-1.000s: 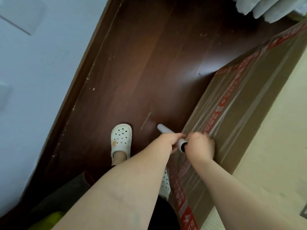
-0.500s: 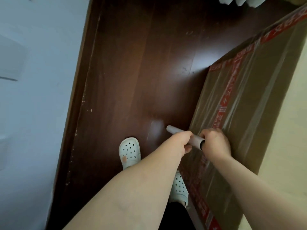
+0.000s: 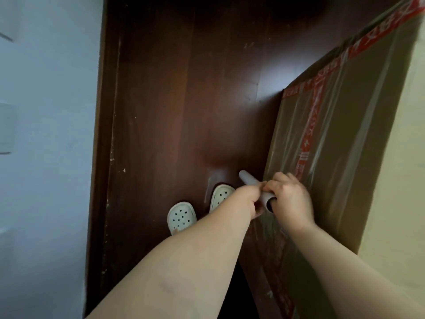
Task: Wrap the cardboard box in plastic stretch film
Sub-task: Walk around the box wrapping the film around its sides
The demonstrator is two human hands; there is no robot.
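Observation:
A big cardboard box (image 3: 358, 125) with red printed tape fills the right side, its near face covered in glossy clear film. A grey stretch-film roll (image 3: 249, 180) lies slanted beside the box's left edge. My left hand (image 3: 249, 199) grips the roll's middle from the left. At the roll's open near end, my right hand (image 3: 291, 201) curls around it and lies against the box face. Film runs from the roll down along the box's lower left edge.
Dark brown wooden floor (image 3: 184, 100) spreads left of the box. A pale blue wall (image 3: 46, 134) bounds it on the left. My two feet in white perforated clogs (image 3: 181, 217) stand on the floor just left of the roll. Pale fabric hangs at the top edge.
The view has swung left and the box sits more upright in frame. My second clog came forward beside the first. Both hands keep the roll, and they have closed together.

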